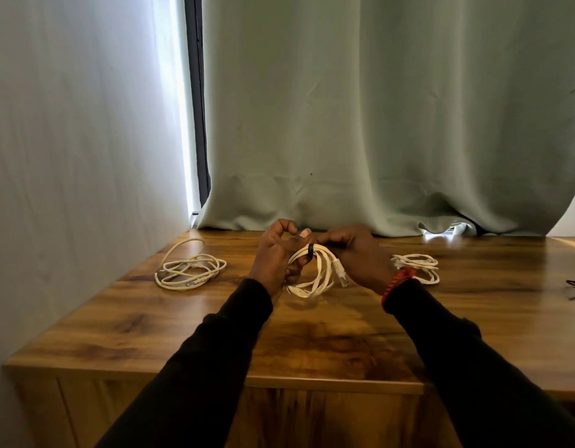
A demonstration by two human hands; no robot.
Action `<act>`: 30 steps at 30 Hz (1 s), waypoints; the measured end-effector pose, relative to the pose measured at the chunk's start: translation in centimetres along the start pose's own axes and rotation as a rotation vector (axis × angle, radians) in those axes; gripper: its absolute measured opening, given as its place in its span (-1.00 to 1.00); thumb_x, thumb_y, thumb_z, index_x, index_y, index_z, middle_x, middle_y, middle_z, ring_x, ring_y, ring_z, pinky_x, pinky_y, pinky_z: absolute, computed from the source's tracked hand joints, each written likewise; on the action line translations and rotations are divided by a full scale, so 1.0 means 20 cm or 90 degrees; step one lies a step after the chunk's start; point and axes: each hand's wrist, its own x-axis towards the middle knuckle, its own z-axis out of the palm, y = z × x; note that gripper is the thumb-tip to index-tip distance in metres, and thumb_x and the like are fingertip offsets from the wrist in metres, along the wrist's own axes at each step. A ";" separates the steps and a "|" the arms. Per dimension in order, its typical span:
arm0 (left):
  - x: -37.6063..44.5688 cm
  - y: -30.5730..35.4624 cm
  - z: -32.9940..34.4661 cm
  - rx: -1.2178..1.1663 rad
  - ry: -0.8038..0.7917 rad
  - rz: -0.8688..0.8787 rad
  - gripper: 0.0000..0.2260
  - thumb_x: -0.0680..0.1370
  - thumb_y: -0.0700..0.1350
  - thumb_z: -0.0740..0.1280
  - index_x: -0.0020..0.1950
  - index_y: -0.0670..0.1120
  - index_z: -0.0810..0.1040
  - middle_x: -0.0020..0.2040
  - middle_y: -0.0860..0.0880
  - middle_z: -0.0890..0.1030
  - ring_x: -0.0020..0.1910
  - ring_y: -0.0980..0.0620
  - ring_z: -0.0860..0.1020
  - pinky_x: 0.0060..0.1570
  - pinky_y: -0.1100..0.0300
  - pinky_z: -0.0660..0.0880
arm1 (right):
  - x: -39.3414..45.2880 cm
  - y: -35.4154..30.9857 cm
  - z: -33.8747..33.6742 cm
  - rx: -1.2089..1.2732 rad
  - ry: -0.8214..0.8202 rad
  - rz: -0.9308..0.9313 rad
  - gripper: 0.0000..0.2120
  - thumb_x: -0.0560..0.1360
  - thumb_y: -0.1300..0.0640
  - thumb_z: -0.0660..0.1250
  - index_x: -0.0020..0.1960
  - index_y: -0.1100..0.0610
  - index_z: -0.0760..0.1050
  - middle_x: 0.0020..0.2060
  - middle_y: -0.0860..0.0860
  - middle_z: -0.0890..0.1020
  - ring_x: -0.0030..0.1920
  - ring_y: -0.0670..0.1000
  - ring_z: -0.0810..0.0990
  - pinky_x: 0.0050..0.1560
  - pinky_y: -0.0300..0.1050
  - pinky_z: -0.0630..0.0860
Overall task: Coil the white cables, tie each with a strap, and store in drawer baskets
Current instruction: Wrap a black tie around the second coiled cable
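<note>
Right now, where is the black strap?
The black strap is wrapped around the top of the coiled white cable held between both hands, mid-table in the head view.

Both hands (274, 257) (357, 253) raised together, fingers (287, 226) curled.

Wooden table (312, 344) has a really warm, glossy grain, with what looks like cabinet fronts (95, 412) underneath at 7 o'clock. Pale green curtain (376, 124) bunches onto the far edge up at 12. White wall (69, 140) off at 9, plus a dark window frame (198, 108) with daylight leaking through.
</note>
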 end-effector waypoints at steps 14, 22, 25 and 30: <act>0.03 -0.07 -0.01 0.061 0.045 -0.015 -0.92 0.66 -0.13 0.29 -0.01 -0.10 0.49 -0.42 -0.08 0.47 -0.62 0.10 0.24 -0.62 0.33 0.16 | -0.02 0.07 0.02 0.129 -0.023 0.126 -0.83 0.51 0.35 0.38 0.03 0.24 0.70 -0.13 0.13 0.74 -0.12 0.07 0.70 -0.04 -0.10 0.63; 0.07 -0.12 -0.01 0.032 0.123 -0.064 -0.85 0.65 -0.15 0.31 -0.09 -0.17 0.52 -0.41 -0.10 0.51 -0.58 0.08 0.36 -0.60 0.29 0.30 | -0.03 0.05 0.03 0.414 -0.046 0.327 -0.80 0.59 0.16 0.25 -0.05 0.18 0.63 -0.15 0.11 0.68 -0.15 0.05 0.62 -0.03 0.01 0.56; 0.09 -0.14 0.01 -0.019 0.138 -0.103 -0.84 0.65 -0.14 0.32 -0.06 -0.21 0.53 -0.42 -0.10 0.51 -0.59 0.09 0.39 -0.61 0.29 0.36 | -0.04 0.09 0.04 0.331 -0.065 0.327 -0.83 0.52 0.26 0.36 0.09 0.21 0.64 -0.02 0.21 0.70 -0.08 0.11 0.65 0.02 0.01 0.60; 0.10 -0.15 0.00 -0.047 0.137 -0.150 -0.76 0.64 -0.06 0.34 0.01 -0.25 0.60 -0.29 -0.16 0.61 -0.49 0.02 0.53 -0.47 0.21 0.52 | -0.04 0.12 0.05 0.294 0.022 0.349 -0.78 0.53 0.19 0.41 0.16 0.21 0.60 0.05 0.22 0.70 -0.02 0.13 0.67 0.13 0.11 0.59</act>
